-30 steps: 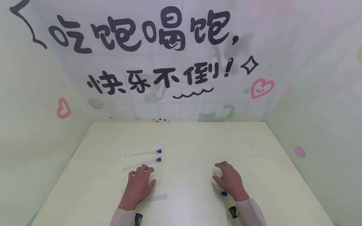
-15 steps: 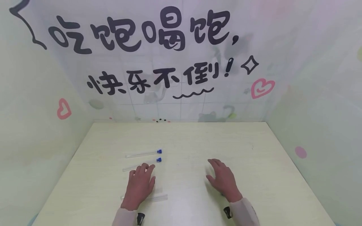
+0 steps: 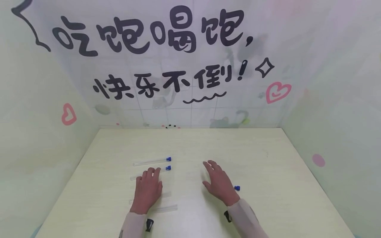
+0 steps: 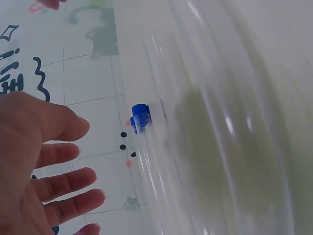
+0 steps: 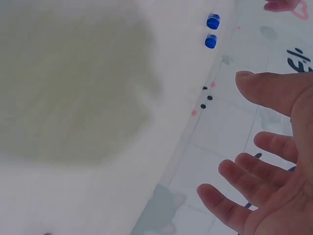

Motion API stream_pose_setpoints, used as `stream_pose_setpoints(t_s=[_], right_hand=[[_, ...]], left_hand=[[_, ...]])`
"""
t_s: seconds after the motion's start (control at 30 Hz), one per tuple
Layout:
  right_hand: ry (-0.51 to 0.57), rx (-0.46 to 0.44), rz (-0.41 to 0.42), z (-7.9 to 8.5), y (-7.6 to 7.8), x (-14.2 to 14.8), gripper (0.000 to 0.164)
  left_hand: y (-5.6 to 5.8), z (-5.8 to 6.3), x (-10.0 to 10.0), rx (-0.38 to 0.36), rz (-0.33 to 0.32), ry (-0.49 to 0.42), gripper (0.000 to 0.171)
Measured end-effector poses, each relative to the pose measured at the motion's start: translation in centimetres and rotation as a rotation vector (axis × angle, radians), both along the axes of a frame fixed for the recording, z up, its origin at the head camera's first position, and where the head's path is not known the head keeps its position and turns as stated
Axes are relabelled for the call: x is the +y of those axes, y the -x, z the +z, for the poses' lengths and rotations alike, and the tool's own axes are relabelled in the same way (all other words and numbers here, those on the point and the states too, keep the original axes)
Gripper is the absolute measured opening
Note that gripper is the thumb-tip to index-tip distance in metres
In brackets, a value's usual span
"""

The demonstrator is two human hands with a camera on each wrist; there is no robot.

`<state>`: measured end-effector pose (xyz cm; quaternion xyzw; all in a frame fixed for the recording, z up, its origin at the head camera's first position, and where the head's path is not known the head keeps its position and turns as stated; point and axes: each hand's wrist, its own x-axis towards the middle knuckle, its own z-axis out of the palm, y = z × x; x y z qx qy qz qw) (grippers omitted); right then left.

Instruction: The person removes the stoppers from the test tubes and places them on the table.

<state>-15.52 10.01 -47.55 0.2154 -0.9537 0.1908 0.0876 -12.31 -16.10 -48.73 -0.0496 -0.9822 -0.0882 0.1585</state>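
My left hand (image 3: 147, 191) hovers palm down over clear test tubes, fingers loosely bent, holding nothing. Beyond its fingertips lies a tube with a blue cap (image 3: 168, 168), partly covered by the hand. Another capped test tube (image 3: 148, 163) lies just behind that one. Beneath the hand and wrist are clear tubes without caps, such as the near test tube (image 3: 168, 208); in the left wrist view they loom large. My right hand (image 3: 220, 183) is raised near the middle of the table, thumb apart from the fingers, nothing in it. A loose blue cap (image 3: 237, 188) lies beside its wrist.
The pale wooden table (image 3: 282, 172) is enclosed by a printed cloth backdrop (image 3: 190, 112) at the back and both sides. A black wrist mount (image 3: 149, 225) shows under the left sleeve, another black mount (image 3: 227, 216) under the right.
My right hand has moved left and a little forward, and a loose blue cap now shows behind its wrist. My left hand has barely shifted.
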Motion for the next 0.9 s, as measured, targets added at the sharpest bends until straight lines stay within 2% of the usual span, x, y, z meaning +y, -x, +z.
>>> stream_pose_setpoints(t_s=[0.1, 0.27, 0.53, 0.7, 0.9], right_hand=[[-0.014, 0.016, 0.030, 0.2, 0.6, -1.0, 0.068], [-0.026, -0.010, 0.086, 0.3, 1.3, -2.8, 0.071], [-0.085, -0.029, 0.113, 0.4, 2.4, -5.6, 0.071], [-0.123, -0.039, 0.131, -0.3, 2.9, -6.8, 0.072], [-0.160, -0.103, 0.165, -1.3, 3.0, -7.7, 0.080]], left_hand=[[0.5, -0.2, -0.3, -0.038, 0.008, 0.022, 0.045], [1.0, -0.5, -0.7, -0.107, 0.015, 0.042, 0.048], [2.4, -0.9, -1.7, -0.069, 0.032, 0.079, 0.044], [3.2, -0.9, -2.4, -0.133, 0.046, 0.111, 0.033], [3.5, -0.9, -2.8, -0.219, 0.042, 0.147, 0.022]])
